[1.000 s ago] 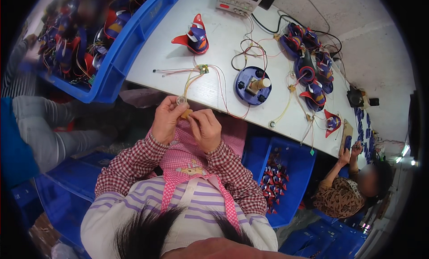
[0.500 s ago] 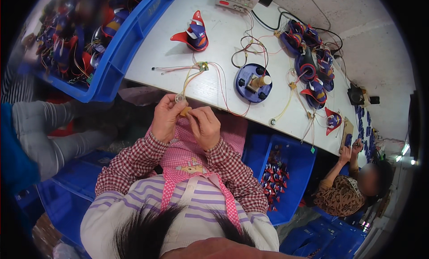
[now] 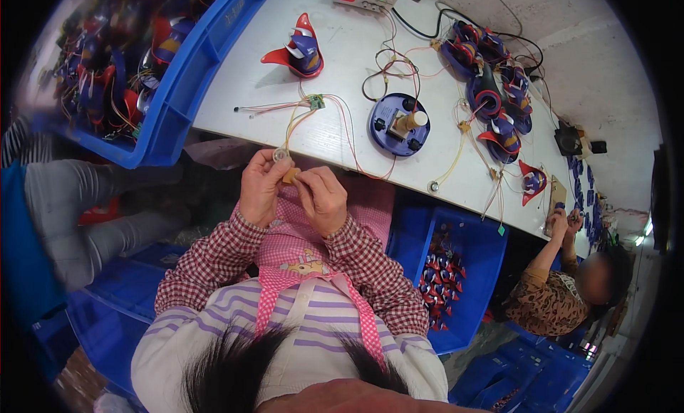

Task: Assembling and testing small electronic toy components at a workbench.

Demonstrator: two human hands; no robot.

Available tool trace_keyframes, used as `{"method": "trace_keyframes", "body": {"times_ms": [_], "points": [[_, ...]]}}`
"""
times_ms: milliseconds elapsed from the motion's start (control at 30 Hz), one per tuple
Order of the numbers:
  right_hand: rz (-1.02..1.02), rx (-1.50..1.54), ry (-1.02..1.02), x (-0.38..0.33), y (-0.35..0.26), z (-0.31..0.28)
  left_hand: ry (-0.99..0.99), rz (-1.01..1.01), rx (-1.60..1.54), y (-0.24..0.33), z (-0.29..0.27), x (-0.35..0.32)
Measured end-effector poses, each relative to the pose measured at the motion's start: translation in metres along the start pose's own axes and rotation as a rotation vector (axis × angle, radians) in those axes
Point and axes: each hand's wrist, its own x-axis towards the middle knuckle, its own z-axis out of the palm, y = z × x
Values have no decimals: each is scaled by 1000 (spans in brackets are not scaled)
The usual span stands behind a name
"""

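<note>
Head view shows your two hands close together just below the near edge of the white table [image 3: 342, 139]. Your left hand [image 3: 260, 189] is closed around a small clear round part [image 3: 282, 156], pinched at the fingertips. Your right hand [image 3: 324, 199] is also closed, and holds a small tan piece [image 3: 291, 176] between thumb and fingers. The two pieces nearly touch. Thin yellow and red wires [image 3: 299, 121] run from the round part up to a small green circuit board [image 3: 316, 101] that lies on the table.

To do this well, I think you should keep the pinch light and steady, and keep some slack in the wires, so they do not drag the board toward the edge. Hold the work near the table, where the light is good.

Farther on the table stand a round blue base with a cream cylinder [image 3: 400, 124] and a red and blue toy shell [image 3: 298, 48]. At far left is a blue bin [image 3: 178, 107] with more shells. At right another person [image 3: 563, 285] works.
</note>
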Motion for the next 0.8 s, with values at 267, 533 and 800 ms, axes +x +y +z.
{"method": "trace_keyframes", "body": {"times_ms": [267,533,800], "points": [[-24,2,8,-1,3,2,-25,14,-5,-5,-7,3],[-32,30,40,3,6,5,3,41,45,-5,-6,5],[-96,-89,-16,21,-29,-104,28,543,1107,38,-2,-23]]}}
